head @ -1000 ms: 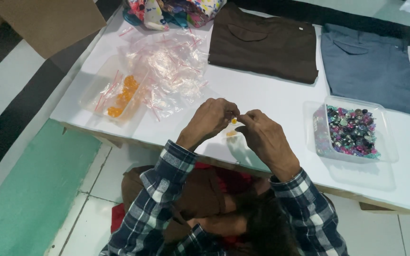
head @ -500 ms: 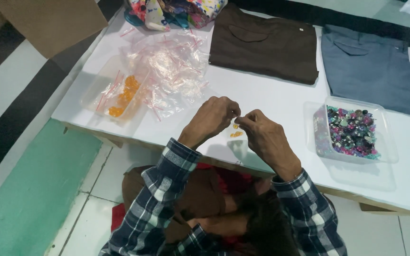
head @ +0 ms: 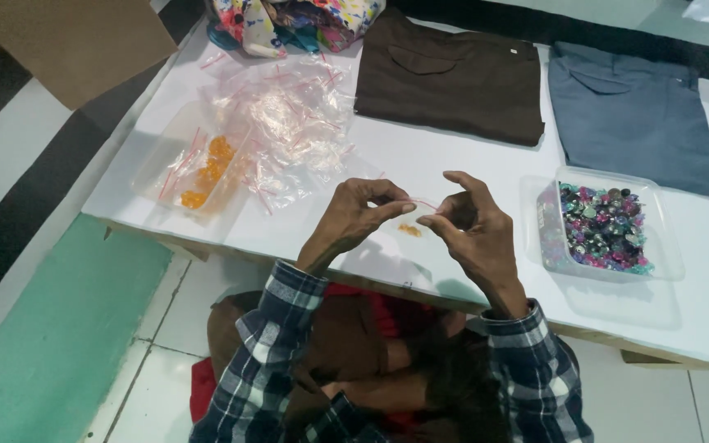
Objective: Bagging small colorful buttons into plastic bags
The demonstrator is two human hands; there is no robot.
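Spreading apart since a moment ago, left hand [head: 354, 217] and right hand [head: 469, 226] each pinch the small clear zip bag [head: 413, 215], orange pieces inside, plastic tub of beads [head: 605, 228] at 3 o'clock on counter [head: 453, 164].

A white table [head: 469, 168] carries everything. Just past the left hand [head: 354, 217] lies a heap of small clear bags [head: 289, 123] with red strips. Further out on that side sits a clear tray [head: 198, 168] with orange bits in it. Near the right hand [head: 473, 230], on its outer side, sits a clear tub [head: 605, 226] full of shiny beads. Far beyond both hands lie 2 folded clothes side by side: a brown one [head: 453, 78] and a blue-grey one [head: 633, 115]. A flowery cloth [head: 289, 20] lies at the far edge, beyond the bags.
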